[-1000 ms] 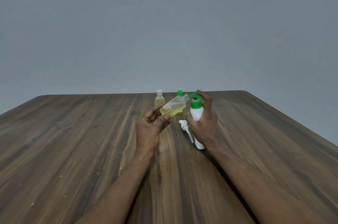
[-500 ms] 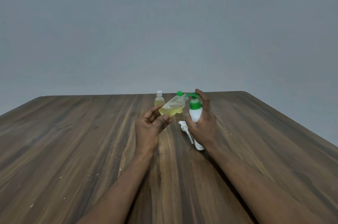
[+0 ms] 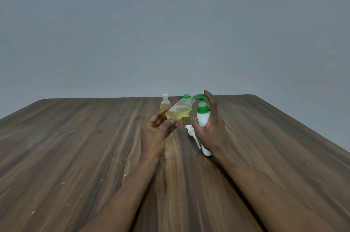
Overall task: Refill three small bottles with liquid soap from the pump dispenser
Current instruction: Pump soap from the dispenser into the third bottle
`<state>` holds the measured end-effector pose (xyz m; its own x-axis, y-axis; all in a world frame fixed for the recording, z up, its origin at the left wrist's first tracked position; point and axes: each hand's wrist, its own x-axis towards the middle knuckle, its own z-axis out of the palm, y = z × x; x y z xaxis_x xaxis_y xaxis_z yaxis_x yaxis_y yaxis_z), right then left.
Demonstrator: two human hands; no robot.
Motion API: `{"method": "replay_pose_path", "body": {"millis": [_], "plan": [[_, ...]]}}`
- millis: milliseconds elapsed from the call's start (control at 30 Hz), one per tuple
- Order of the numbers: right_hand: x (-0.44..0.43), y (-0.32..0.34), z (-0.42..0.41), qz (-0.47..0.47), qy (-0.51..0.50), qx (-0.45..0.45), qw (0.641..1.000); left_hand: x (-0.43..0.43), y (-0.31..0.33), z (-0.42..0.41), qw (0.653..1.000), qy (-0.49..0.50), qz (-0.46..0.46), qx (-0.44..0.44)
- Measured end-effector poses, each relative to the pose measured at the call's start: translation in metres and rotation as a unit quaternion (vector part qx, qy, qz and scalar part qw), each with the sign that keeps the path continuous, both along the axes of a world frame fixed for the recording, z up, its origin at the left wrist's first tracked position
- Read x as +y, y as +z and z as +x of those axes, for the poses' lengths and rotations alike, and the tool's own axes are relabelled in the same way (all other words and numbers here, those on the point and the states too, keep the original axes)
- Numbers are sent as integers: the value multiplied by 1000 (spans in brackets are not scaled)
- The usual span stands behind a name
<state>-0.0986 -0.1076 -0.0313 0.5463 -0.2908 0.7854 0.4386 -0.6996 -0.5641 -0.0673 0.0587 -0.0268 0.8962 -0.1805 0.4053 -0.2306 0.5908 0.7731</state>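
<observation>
The left hand (image 3: 157,129) clamps a tilted, uncapped small bottle (image 3: 179,111) half full of yellow soap, its mouth at the green spout of the pump dispenser (image 3: 203,118), which the right hand (image 3: 211,129) grips, forefinger on the pump head. Beyond stand a white-capped bottle (image 3: 165,104) and a green-capped bottle (image 3: 186,97); a white pump top (image 3: 192,134) lies on the wooden desk (image 3: 75,146).

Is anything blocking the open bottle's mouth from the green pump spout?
Nothing visible does. The left hand tilts the uncapped bottle so its mouth meets the green spout of the dispenser, which the right hand grips.
</observation>
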Motion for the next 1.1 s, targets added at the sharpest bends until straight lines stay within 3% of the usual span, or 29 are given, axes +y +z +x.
{"method": "replay_pose_path", "body": {"millis": [333, 667, 1100], "plan": [[1, -2, 5, 43, -17, -10, 999, 2, -2, 1, 1000, -1, 7, -8], [1, 1, 1, -6, -20, -3, 1000, 1, -3, 4, 1000, -3, 0, -5], [-2, -3, 9, 32, -17, -18, 999, 0, -4, 3, 1000, 7, 24, -10]]}}
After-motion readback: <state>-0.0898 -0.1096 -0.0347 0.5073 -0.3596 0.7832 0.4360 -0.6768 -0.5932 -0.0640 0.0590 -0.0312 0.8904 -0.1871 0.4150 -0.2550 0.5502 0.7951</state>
